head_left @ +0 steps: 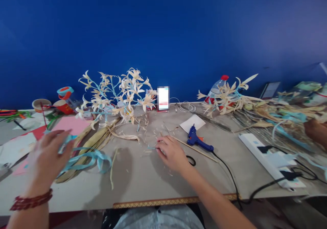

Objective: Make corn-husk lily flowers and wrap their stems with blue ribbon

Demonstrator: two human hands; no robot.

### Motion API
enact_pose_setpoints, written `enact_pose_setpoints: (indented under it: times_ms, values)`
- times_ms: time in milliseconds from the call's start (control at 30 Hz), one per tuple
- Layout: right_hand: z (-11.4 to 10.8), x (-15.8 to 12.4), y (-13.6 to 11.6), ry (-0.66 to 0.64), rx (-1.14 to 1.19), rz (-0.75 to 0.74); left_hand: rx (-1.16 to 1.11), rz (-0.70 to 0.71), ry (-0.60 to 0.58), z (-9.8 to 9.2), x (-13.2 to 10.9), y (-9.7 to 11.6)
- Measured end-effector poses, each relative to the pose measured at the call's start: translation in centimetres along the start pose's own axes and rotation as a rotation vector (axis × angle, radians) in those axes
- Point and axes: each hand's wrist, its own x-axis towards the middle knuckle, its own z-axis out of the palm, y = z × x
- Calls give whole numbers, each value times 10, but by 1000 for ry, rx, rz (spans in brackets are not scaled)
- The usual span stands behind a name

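My left hand [51, 157], slightly blurred, is over the left side of the table with its thumb and fingers apart. Just beside and behind its fingers lies a loosely looped light-blue ribbon [95, 159], on top of a bundle of dried husks [89, 144]. Near the middle, my right hand [171, 152] rests low at the tabletop, its fingertips pinched together on a thin light-blue strip [152, 148]. A black ring-shaped handle [191, 160] shows partly from under the right wrist. A pale thin stick [199, 150] lies behind that hand.
A blue glue gun [195, 138] lies by a white card [192, 123], its cord trailing forward. A white power strip [268, 161] with plugs is at right. Husk flowers [127, 93] stand behind, near a lit phone [163, 98]. Another person's hand [316, 132] is at far right.
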Motion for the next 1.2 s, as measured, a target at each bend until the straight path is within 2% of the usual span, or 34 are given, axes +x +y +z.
enact_pose_setpoints:
  times_ms: [67,100,133,200,267,300,400,500,600,733,800,867,967,1033,1100,1200]
  values:
    - [1,-1,1,13,-16,-24,105,98,-67,15,-5,29]
    - [2,-1,0,22,-27,-39,72,123,-59,24,-10,47]
    - [1,-1,0,31,-38,-56,-6,157,-106,31,-16,67]
    - [-2,1,-2,42,-61,-92,-291,247,-294,45,-26,105]
    - [-6,2,-5,42,-90,-121,-556,211,-515,57,-31,138]
    - [-9,3,-6,40,-106,-133,-661,178,-590,62,-31,152]
    - [-14,5,-8,70,-158,-174,-819,93,-681,79,-27,177]
    - [-14,5,-7,148,-185,-214,-973,-39,-798,92,-24,186]
    - [-8,6,-4,211,-182,-231,-1127,-169,-942,101,-26,185]
    - [-4,7,-2,271,-160,-248,-1264,-290,-1010,106,-32,183]
    - [-4,5,-2,300,-131,-246,-1336,-360,-1011,108,-34,183]
    - [-4,1,-2,343,-56,-206,-1403,-443,-952,111,-36,183]
    - [1,-4,-2,367,217,-31,-1497,-603,-840,116,-39,184]
    - [7,-4,-3,295,484,149,-1547,-709,-812,120,-41,184]
    - [16,-2,-3,167,717,313,-1585,-775,-801,123,-45,185]
    - [27,2,-4,14,946,426,-1618,-806,-771,127,-50,187]
